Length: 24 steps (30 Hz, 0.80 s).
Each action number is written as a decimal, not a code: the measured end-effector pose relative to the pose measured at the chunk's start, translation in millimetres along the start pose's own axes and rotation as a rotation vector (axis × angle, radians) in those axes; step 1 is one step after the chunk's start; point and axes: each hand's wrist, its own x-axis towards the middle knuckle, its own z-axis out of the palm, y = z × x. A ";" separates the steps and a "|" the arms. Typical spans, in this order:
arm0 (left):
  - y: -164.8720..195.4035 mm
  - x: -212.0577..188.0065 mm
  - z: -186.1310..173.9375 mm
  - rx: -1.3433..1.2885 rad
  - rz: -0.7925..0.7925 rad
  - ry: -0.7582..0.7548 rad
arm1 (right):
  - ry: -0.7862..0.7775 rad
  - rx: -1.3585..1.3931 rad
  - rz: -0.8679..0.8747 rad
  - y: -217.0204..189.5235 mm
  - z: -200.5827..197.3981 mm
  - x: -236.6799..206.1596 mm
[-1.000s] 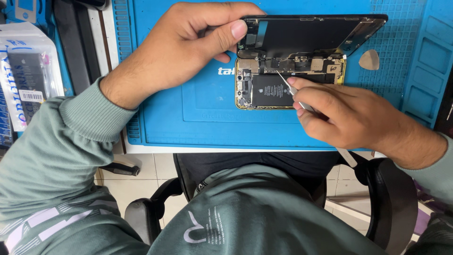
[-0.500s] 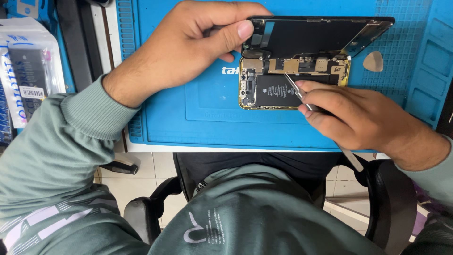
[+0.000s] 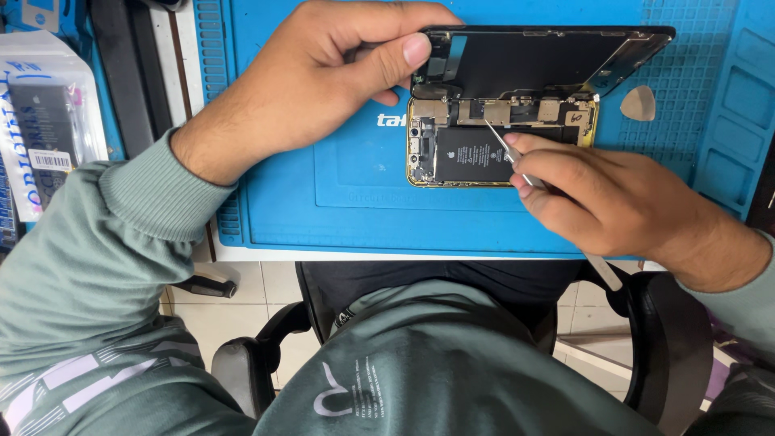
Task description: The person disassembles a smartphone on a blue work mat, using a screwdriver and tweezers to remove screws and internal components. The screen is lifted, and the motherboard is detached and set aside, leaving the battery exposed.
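My left hand (image 3: 323,85) pinches the lifted screen (image 3: 533,60) open over the phone body (image 3: 464,153) on the blue mat (image 3: 323,202); right hand (image 3: 601,194) grips a thin metal tool (image 3: 502,147), tip at the boards. I judge a slip could gouge the battery (image 3: 472,155), and overlifting could strain whatever joins the halves.

Bright, even light falls from overhead, so shadows stay soft and short: a faint one lies under the left hand (image 3: 323,81) on the blue mat (image 3: 355,202). The centre of the frame is sharp. Mild wide-angle bending shows at the edges, and the lower frame is dimmer.
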 end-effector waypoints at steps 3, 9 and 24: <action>0.9 0.4 -0.2 0.001 -0.023 0.006 | -0.004 -0.015 -0.022 0.2 1.9 -0.4; 1.5 0.3 0.0 0.013 -0.023 0.004 | 0.010 -0.053 -0.061 -0.2 2.9 -3.0; -1.1 0.9 0.2 0.028 0.013 -0.005 | 0.027 -0.023 -0.036 -1.2 -0.8 -6.8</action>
